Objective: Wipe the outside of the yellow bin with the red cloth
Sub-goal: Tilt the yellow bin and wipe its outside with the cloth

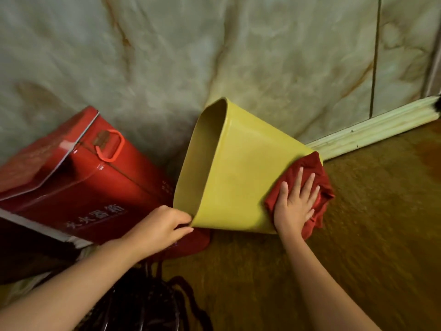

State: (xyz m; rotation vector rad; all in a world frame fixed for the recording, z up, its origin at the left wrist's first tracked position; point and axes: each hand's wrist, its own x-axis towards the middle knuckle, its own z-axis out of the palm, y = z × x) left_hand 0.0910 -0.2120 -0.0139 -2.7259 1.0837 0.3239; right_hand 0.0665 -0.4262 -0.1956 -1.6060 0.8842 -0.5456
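Wiping is under way: the bin (238, 177) lies tipped on the floor between both hands, mouth toward the left hand (160, 225), which pinches its rim. The right hand (294, 206), fingers spread flat, presses the cloth (307, 185) near the base (no grasp, just pressure). Next, probably sweep toward the rim.

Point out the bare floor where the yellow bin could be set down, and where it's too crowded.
Free: the brown floor right of the red cloth, bordered behind by the pale baseboard. Crowded: left of the yellow bin, where the red box leans, and the near-left floor with the dark bag.
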